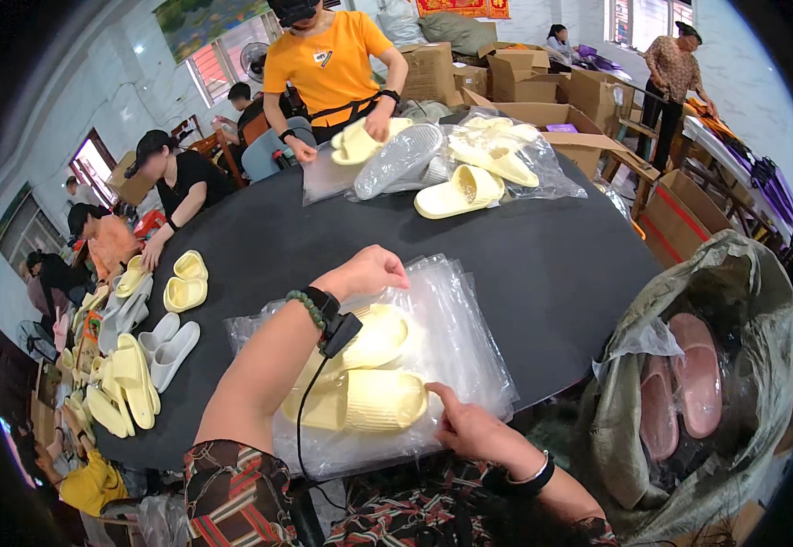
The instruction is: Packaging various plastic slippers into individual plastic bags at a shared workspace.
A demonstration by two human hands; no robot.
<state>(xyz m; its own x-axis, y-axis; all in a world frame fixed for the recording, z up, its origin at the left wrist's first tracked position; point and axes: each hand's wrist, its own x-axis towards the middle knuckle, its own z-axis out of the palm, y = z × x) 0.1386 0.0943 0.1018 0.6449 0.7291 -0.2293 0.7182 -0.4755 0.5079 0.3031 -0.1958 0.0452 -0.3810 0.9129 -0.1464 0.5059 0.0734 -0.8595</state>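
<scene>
A pair of pale yellow slippers (pixel 385 401) lies in front of me on a stack of clear plastic bags (pixel 469 342). My left hand (pixel 369 273) is above the far side of the stack, its fingers pinched together near the film; whatever they hold is hidden. The left forearm covers part of the farther slipper. My right hand (pixel 480 428) is at the nearer slipper's right end, index finger stretched out and touching or almost touching its rim, the other fingers loosely bent. Whether the slippers lie inside the top bag or on it, I cannot tell.
More yellow and grey slippers (pixel 127 378) line the left of the black table (pixel 560 273). Across it, a person in an orange shirt (pixel 332 64) handles yellow slippers beside bagged pairs (pixel 497 150). An open sack (pixel 624 438) with pink slippers (pixel 695 374) stands at right.
</scene>
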